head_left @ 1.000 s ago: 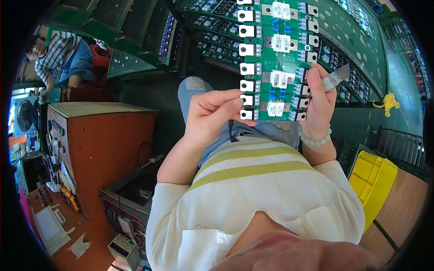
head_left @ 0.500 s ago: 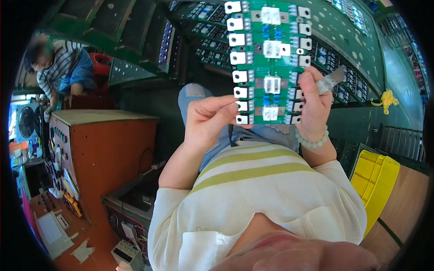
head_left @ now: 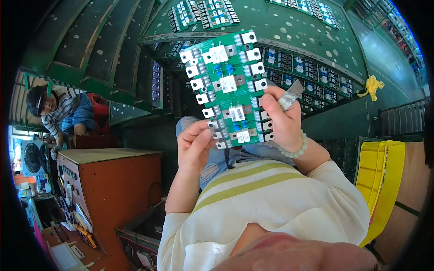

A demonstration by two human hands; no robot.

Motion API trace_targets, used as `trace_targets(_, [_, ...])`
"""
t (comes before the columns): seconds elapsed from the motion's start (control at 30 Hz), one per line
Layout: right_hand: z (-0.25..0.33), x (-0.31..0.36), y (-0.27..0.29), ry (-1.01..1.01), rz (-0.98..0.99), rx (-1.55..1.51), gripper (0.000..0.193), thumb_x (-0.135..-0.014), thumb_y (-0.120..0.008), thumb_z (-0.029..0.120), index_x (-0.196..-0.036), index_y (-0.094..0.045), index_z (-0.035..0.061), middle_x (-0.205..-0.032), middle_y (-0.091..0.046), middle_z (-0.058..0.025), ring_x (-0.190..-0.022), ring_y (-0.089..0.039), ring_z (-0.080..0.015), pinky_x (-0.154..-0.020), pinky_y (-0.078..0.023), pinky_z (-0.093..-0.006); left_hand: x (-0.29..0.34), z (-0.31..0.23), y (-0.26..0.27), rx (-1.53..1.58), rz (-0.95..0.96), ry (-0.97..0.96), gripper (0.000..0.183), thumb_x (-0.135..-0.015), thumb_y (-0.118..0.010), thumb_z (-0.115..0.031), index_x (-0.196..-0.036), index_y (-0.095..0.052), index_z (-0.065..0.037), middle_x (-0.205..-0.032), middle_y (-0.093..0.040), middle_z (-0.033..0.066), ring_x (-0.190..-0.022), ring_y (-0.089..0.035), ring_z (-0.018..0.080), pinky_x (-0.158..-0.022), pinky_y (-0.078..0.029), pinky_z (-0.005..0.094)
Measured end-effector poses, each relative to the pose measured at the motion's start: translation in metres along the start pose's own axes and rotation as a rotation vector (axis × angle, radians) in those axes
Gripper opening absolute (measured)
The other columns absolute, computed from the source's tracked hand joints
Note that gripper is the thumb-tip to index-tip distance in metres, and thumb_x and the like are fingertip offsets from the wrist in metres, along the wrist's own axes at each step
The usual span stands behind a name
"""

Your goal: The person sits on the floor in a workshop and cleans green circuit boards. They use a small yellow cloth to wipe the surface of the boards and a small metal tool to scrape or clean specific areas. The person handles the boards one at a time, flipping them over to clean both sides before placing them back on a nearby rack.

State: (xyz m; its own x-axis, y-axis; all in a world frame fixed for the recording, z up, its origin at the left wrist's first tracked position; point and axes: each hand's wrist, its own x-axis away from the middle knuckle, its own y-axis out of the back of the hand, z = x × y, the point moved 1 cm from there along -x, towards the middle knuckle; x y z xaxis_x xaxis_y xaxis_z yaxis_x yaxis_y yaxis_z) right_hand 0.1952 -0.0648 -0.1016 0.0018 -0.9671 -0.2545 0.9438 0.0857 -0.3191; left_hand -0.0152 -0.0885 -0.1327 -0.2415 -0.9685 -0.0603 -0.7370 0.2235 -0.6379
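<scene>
A green circuit board (head_left: pixel 231 98) is held up in front of my body, tilted, its top leaning left. White-labelled parts and small blue components run down its middle. Flat metal-tabbed components line both long sides. My left hand (head_left: pixel 193 143) pinches its lower left edge between thumb and fingers. On the lower right edge, my right hand (head_left: pixel 285 118) grips the board with the thumb in front. That same hand also keeps a flat grey blade-like tool (head_left: pixel 290 95), apparently tape-wrapped, sticking out past the fingers.
More boards lie on the spotted green bench (head_left: pixel 289 38), and rows of them fill the shelf (head_left: pixel 312 74) below. A yellow bin (head_left: pixel 377 180) stands at right, with a yellow item (head_left: pixel 371 87) hanging beyond. At left are an orange-brown cabinet (head_left: pixel 120 189) and another person (head_left: pixel 68 106).
The board and both hands have come lower and left in view, and the board has gone from upright to tilted left. The head view has shifted, showing more of the bench.
</scene>
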Motion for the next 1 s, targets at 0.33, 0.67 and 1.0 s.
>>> trace_targets(0.33, [0.001,0.006,-0.016,-0.041,0.127,-0.004,0.021,-0.096,-0.055,0.016,-0.105,-0.062,-0.0020,-0.088,-0.063,0.0014,-0.077,-0.054,-0.0031,-0.066,-0.045,-0.0207,-0.005,0.007,-0.016,-0.144,-0.144,-0.082,0.027,-0.092,-0.058,-0.009,-0.118,-0.056,-0.004,-0.111,-0.065,0.0068,-0.097,-0.062,0.0137,-0.085,-0.049,0.0294])
trace_targets(0.67, [0.011,-0.012,-0.007,-0.206,0.153,-0.098,0.025,-0.097,-0.050,0.014,-0.115,-0.061,0.0004,-0.086,-0.067,-0.0023,-0.051,-0.035,0.0015,-0.044,-0.028,-0.0162,-0.011,-0.003,-0.026,0.166,-0.198,-0.038,0.027,-0.096,-0.051,-0.018,-0.119,-0.055,-0.004,-0.111,-0.064,0.0111,-0.096,-0.065,0.0207,-0.082,-0.055,0.0381])
trace_targets(1.0, [0.006,-0.015,0.001,0.203,0.344,0.379,0.032,-0.094,-0.048,0.020,-0.118,-0.057,0.0003,-0.100,-0.064,-0.0102,-0.073,-0.058,-0.0153,-0.068,-0.044,-0.0245,-0.006,-0.020,-0.012,0.069,-0.315,-0.181,0.038,-0.096,-0.051,-0.026,-0.123,-0.049,0.001,-0.112,-0.063,0.0146,-0.096,-0.066,0.0243,-0.083,-0.056,0.0403])
